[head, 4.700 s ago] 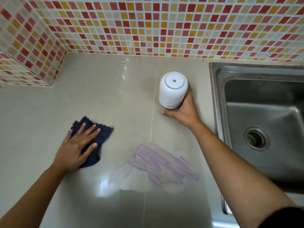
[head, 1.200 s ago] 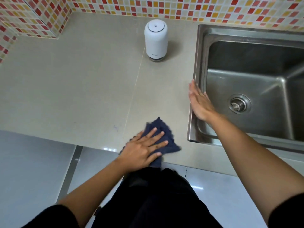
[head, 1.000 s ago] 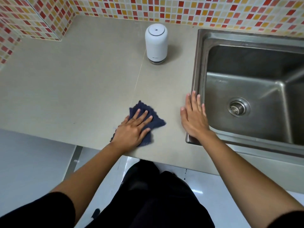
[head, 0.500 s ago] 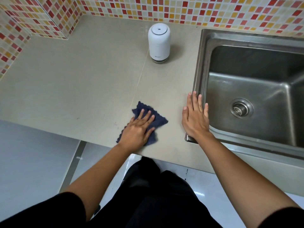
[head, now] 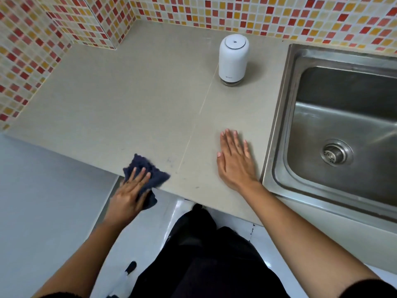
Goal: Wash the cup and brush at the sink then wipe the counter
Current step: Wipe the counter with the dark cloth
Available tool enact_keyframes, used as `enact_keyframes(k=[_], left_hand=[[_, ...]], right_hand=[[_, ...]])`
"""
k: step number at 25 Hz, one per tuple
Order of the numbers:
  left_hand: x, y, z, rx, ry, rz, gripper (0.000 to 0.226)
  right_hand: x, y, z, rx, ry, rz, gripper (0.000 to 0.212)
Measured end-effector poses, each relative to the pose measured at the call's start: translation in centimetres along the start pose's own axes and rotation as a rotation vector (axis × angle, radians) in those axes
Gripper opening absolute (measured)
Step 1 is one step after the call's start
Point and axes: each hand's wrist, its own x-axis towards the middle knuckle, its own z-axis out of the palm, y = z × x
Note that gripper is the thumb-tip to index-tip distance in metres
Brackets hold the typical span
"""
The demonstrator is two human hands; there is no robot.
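Observation:
A dark blue cloth (head: 155,176) lies at the front edge of the beige counter (head: 133,108), part of it hanging over the edge. My left hand (head: 130,194) presses flat on the cloth with straight fingers. My right hand (head: 235,161) rests flat on the counter with straight fingers, just left of the steel sink (head: 281,117). No cup or brush is in view.
A white cylindrical device (head: 233,59) stands upright at the back of the counter, near the sink's left rim. Mosaic tile walls (head: 64,24) close the counter at the back and left. A drain (head: 335,152) sits in the sink's bottom. Below the edge are my dark-clothed legs (head: 212,261).
The purple smear seen earliest is gone. My left hand has slid the cloth left and back to the counter's front edge. My right hand has moved left, off the sink rim onto the counter.

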Motion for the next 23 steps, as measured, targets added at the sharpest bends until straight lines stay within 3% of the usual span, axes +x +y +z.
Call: enact_keyframes(k=[4,6,7,11,14,17,20,23], left_hand=[[6.7,-6.4,-2.1,0.022,0.019,-0.336,0.061],[11.1,-6.3,-2.4,0.030,-0.017,-0.573,0.052],[12.8,-5.1,-2.4,0.040,-0.038,-0.599,0.051],[13.3,4.7,0.2,-0.011,-0.064,-0.160,0.067],[7.6,11.5,1.7,-0.019,-0.164,0.087,0.059],[4.3,9.2,1.7,0.046,-0.178,0.293,0.052],[6.8,5.8,1.0,0.077,-0.158,0.241,0.055],[10.6,8.6,1.2,0.013,-0.185,0.081,0.063]], right_hand=[[1.8,-0.2,0.1,-0.012,0.000,0.021,0.064],[2.2,0.2,-0.1,-0.013,-0.008,0.037,0.063],[2.3,0.4,-0.2,-0.009,-0.015,0.045,0.063],[2.8,1.8,-0.3,-0.009,-0.041,0.078,0.063],[2.8,2.3,-0.5,0.042,-0.045,0.072,0.062],[2.7,2.9,-0.9,0.031,-0.034,0.072,0.062],[2.4,4.0,-1.5,-0.087,0.043,0.096,0.062],[2.2,5.4,-1.9,-0.126,0.075,0.133,0.064]])
